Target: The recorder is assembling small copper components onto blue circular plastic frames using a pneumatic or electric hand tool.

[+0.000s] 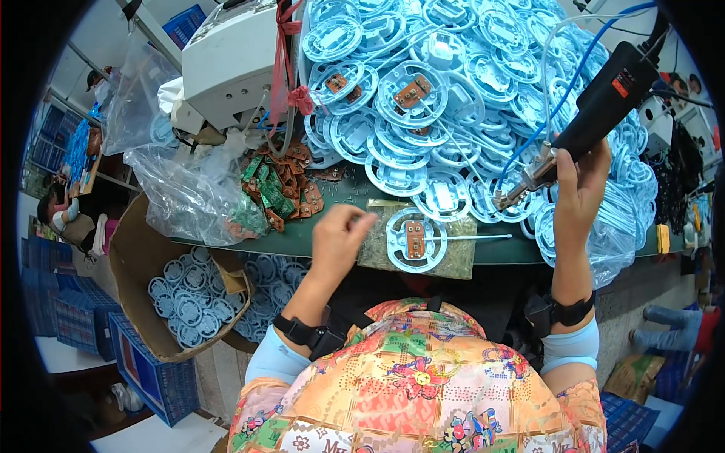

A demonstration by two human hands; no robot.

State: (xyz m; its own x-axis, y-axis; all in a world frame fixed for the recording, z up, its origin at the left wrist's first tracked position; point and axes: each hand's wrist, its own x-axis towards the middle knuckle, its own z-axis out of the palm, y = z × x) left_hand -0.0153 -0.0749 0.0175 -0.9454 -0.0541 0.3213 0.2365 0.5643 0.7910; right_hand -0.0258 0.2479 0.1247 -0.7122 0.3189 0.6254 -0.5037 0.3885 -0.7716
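Observation:
My right hand [581,180] is wrapped round a black electric screwdriver [613,98], held tilted above the table's right side. Its metal tip [510,198] points down and left, with a blue air hose [547,113] running near it. My left hand [341,235] is closed, fingers curled, left of a light blue round plastic part [393,253]; whatever it may hold is too small or hidden. That part lies flat on a worn, clear-looking pad [459,260]. A brown circuit board [415,240] sits in its middle, and a thin pale stem sticks out rightward.
A large heap of similar blue parts [445,192] covers the table's back. Brown and green circuit boards [272,189] lie left, with loose screws [343,195] scattered nearby. A white machine [230,64] stands behind. A cardboard box [140,279] of blue parts is below left.

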